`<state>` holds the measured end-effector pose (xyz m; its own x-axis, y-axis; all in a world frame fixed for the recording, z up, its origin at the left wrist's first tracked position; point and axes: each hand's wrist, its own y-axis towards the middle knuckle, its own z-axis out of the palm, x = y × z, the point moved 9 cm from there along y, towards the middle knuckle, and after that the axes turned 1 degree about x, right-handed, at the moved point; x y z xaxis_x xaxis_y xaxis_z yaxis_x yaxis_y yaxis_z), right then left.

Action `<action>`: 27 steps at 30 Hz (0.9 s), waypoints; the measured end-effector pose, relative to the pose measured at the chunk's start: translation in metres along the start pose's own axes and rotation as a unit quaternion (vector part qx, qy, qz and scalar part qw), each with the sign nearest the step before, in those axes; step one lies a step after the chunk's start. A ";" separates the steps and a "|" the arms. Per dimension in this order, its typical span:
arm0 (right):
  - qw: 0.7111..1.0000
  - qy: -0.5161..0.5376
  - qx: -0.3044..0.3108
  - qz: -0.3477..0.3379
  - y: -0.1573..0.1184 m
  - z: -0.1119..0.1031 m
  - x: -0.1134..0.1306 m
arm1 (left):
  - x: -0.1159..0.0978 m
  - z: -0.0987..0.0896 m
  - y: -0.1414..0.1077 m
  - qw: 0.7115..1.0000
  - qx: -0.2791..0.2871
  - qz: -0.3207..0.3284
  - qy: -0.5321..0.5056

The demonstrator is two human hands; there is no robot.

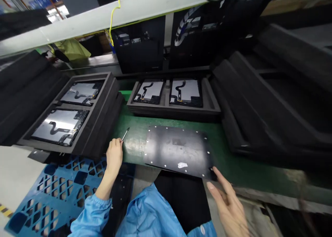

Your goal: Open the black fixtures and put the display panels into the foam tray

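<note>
My left hand [114,155], fingers closed, grips a thin pen-like tool [126,133] with a dark tip. It is at the front edge of the green work surface. My right hand [228,202] is open, thumb and index finger apart. Its index fingertip is at the near right corner of a flat black plate [168,147]; whether it touches is unclear. White dots line the plate's edges, and a small white label lies near its front. Behind the plate, a black foam tray [166,109] holds two screen panels [149,91] with dark ribbon cables.
Stacked foam trays at the left [88,126] hold two more screen panels [59,126]. More black foam trays [272,102] lean at the right. A white beam [155,5] with a yellow cable [111,22] crosses overhead. Below left is a blue plastic pallet [52,199].
</note>
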<state>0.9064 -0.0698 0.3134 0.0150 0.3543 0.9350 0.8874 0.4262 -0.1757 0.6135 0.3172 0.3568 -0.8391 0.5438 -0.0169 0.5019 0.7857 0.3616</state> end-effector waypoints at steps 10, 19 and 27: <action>0.964 0.097 0.175 -0.175 -0.079 0.090 0.045 | -0.060 -0.052 -0.048 0.831 0.213 -0.009 -0.514; 0.959 0.198 0.157 -0.126 -0.071 0.067 0.044 | -0.232 -0.051 -0.126 0.665 0.424 0.177 -0.589; 0.986 0.102 0.129 0.038 -0.068 0.044 -0.056 | -0.247 -0.031 0.052 0.908 0.108 0.320 -0.250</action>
<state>0.8248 -0.0823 0.2593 0.1922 0.2299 0.9540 0.7339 0.6118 -0.2953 0.8402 0.2145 0.4081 -0.1890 0.9323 -0.3083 0.9272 0.2729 0.2567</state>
